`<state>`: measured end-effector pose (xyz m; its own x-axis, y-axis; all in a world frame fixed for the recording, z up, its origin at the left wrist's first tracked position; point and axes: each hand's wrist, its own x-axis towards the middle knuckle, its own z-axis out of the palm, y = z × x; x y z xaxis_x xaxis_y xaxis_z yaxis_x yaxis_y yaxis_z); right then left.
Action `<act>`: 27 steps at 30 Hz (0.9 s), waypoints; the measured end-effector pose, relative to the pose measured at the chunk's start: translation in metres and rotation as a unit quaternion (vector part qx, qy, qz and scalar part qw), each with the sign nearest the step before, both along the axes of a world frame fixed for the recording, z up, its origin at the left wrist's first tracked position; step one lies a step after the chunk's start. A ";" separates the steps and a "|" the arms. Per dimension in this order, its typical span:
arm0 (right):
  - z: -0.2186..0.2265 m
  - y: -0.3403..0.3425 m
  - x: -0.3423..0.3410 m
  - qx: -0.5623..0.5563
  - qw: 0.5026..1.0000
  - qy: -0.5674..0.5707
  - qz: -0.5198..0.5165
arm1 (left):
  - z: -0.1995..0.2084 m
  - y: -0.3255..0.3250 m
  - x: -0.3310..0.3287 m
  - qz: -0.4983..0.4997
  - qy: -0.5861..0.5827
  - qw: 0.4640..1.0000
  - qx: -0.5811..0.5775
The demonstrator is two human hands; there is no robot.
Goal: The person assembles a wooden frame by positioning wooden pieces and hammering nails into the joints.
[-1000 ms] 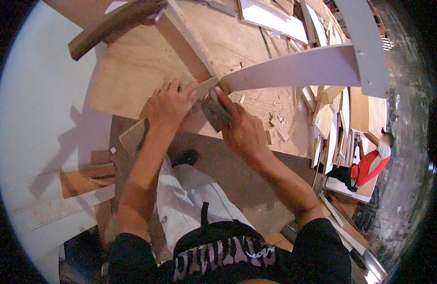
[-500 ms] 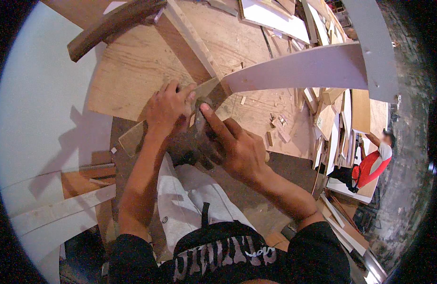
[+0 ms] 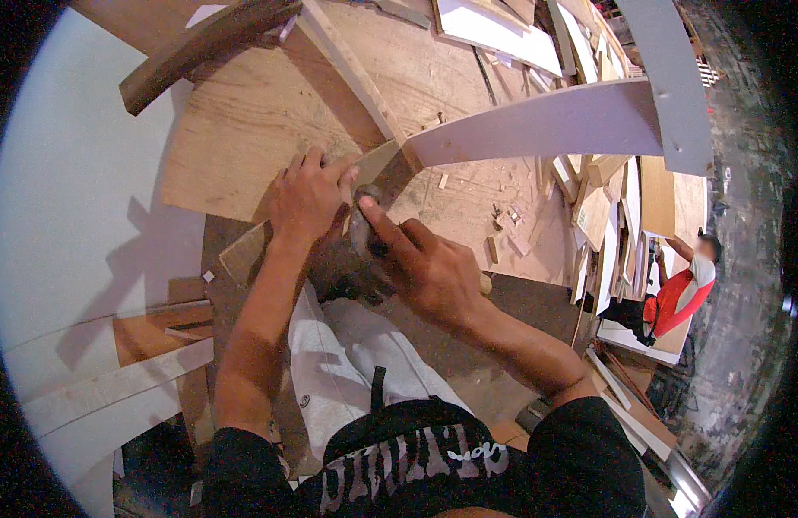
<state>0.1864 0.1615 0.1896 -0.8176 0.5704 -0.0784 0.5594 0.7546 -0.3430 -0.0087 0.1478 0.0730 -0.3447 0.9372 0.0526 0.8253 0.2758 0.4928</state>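
Observation:
My left hand is closed over a narrow wooden board that slants across in front of me, its fingers bent at the far edge. Just to the right, my right hand grips a dark, rounded tool, with the index finger stretched along its top end. The tool sits against the board beside my left hand; its lower part is in shadow and its kind is unclear. Beyond the hands, the board meets a pale curved panel and a straight wooden strip on a plywood sheet.
A dark curved wooden piece lies at the far left. Small wood scraps are scattered on the plywood. Stacked offcuts stand along the right, where another person works. White panels cover the left side.
My right hand and the tool have shifted slightly left and toward me. The left hand keeps its place on the board. The other person has barely moved.

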 end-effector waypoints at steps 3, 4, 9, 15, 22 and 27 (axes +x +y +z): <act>0.001 0.002 -0.005 0.019 0.999 0.018 0.037 | -0.004 0.000 -0.004 -0.007 -0.008 1.000 -0.015; -0.003 0.008 -0.006 0.018 0.999 0.020 0.039 | -0.007 0.000 -0.006 -0.012 -0.002 1.000 -0.015; -0.015 0.037 0.003 0.023 0.997 -0.051 -0.054 | -0.003 0.002 0.005 0.000 0.014 1.000 0.017; 0.005 0.004 0.004 0.014 0.999 -0.030 0.033 | -0.001 -0.001 0.001 -0.003 0.008 1.000 -0.011; -0.027 0.052 0.009 0.090 0.988 -0.120 -0.026 | 0.004 0.000 0.000 -0.012 -0.046 0.999 -0.020; -0.009 0.033 0.038 0.042 0.995 -0.086 -0.020 | 0.015 0.001 0.007 0.012 -0.046 0.999 -0.010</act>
